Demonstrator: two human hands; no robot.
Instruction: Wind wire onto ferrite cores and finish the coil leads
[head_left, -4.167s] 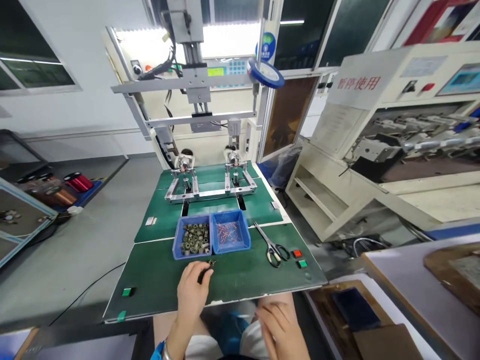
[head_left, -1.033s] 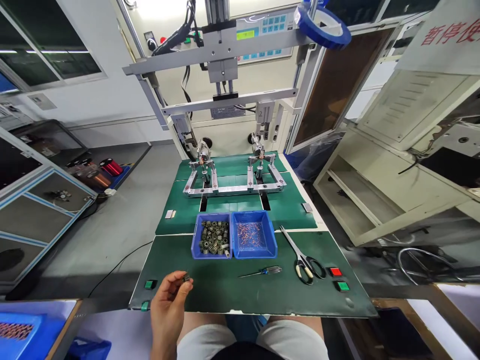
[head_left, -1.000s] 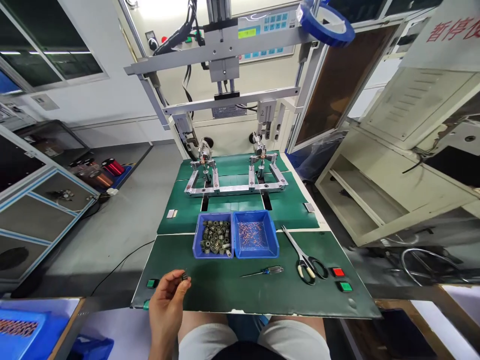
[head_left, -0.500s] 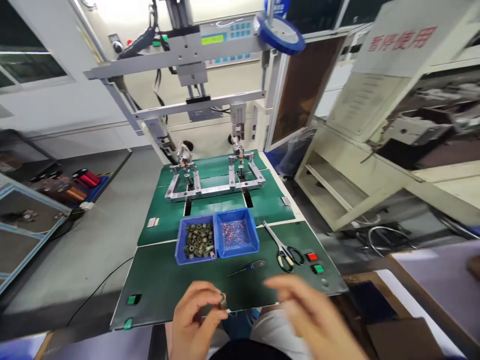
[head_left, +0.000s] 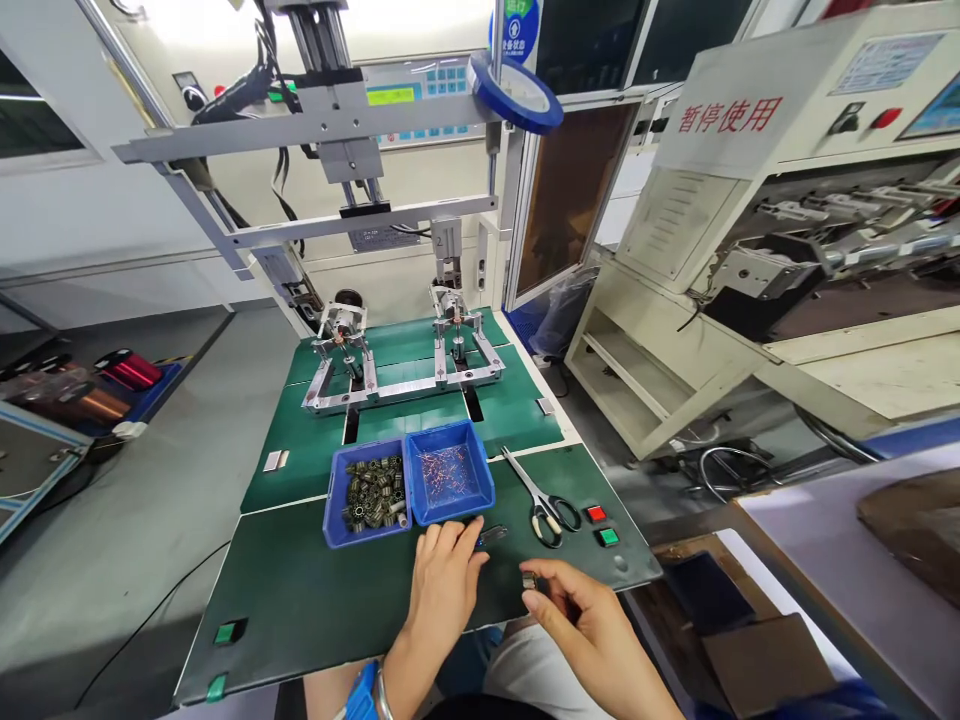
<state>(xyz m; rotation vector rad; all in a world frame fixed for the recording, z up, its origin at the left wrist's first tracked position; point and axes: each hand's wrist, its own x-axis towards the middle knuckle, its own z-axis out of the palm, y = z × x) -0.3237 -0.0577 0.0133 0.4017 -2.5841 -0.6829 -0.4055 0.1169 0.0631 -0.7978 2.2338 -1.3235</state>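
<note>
My right hand, above the front edge of the green worktop, pinches a small metal core between thumb and fingertips. My left hand reaches over the worktop, thumb and index finger apart on either side of a screwdriver. The hand covers the screwdriver's shaft; its dark handle points right. Behind my left hand stands a blue bin with copper wire scraps. Left of it, a second blue bin holds many slotted metal cores.
Black-and-cream scissors lie right of the bins, beside a red button and a green button. Behind the bins stands a metal fixture frame, under a machine's crossbars. Another machine stands to the right.
The metal core has passed from my left hand to my right. My left hand has moved forward to the screwdriver, which has stayed in place. The camera view has shifted right.
</note>
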